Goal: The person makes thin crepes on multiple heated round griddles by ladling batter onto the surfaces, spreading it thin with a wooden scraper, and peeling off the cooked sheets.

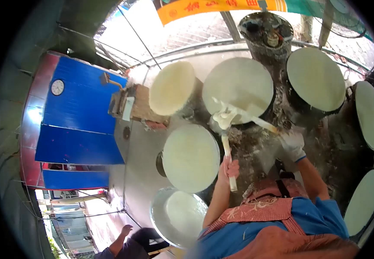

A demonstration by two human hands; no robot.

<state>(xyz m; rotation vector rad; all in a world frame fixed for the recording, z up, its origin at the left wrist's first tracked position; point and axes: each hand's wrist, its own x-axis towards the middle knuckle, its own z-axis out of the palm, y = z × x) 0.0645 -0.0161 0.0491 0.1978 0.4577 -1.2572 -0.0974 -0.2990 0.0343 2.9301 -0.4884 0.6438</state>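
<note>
My left hand (230, 167), bare, is wrapped round the pale wooden handle (227, 151) of a scoop-like tool. Its head is largely covered by a lumpy white mass (224, 118). My right hand (292, 143), in a whitish glove, grips the end of a wooden stick (261, 122) coated in white. The stick slants up and left to the white mass, where the two tools meet. Both are over the near edge of a large round vat (238, 82) of pale liquid. Whether the mass clings to the stick or rests in the scoop, I cannot tell.
More round vats of pale liquid stand around: one near left (191, 159), one far left (172, 88), one far right (316, 79). A metal basin (157, 216) is at lower left, near another person's hand (127, 230). A dark cylindrical bin (266, 34) stands behind.
</note>
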